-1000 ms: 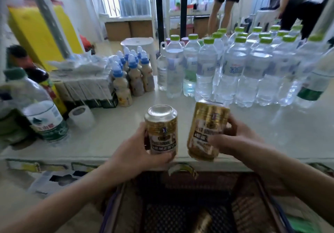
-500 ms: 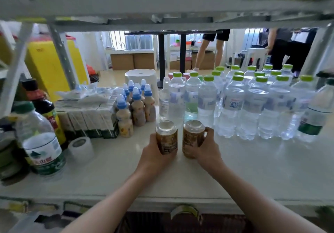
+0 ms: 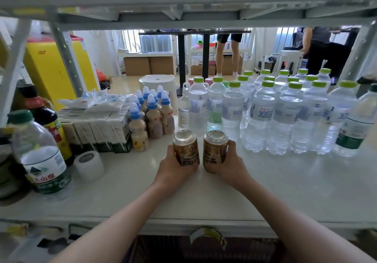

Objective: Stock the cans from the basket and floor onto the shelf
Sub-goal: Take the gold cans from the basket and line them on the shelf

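Observation:
Two gold-brown cans stand side by side on the white shelf (image 3: pixel 285 181), in front of the water bottles. My left hand (image 3: pixel 173 169) wraps the left can (image 3: pixel 185 148) from behind and below. My right hand (image 3: pixel 228 164) wraps the right can (image 3: pixel 215 147), fingers curling round its right side. Both cans are upright, nearly touching each other, and appear to rest on the shelf surface. The dark basket (image 3: pixel 204 248) shows only as a strip below the shelf's front edge; its contents are hidden.
Green-capped water bottles (image 3: pixel 285 116) fill the back right. Small blue-capped drink bottles (image 3: pixel 151 116) and carton packs (image 3: pixel 98 132) stand at the left, with a tape roll (image 3: pixel 88 164), a large water bottle (image 3: pixel 40 156) and a dark sauce bottle (image 3: pixel 47 120). An upper shelf (image 3: pixel 183 1) hangs overhead.
Both hands carried the cans from above the basket forward onto the shelf and set them down close together before the water bottles. In the last half second they barely moved.

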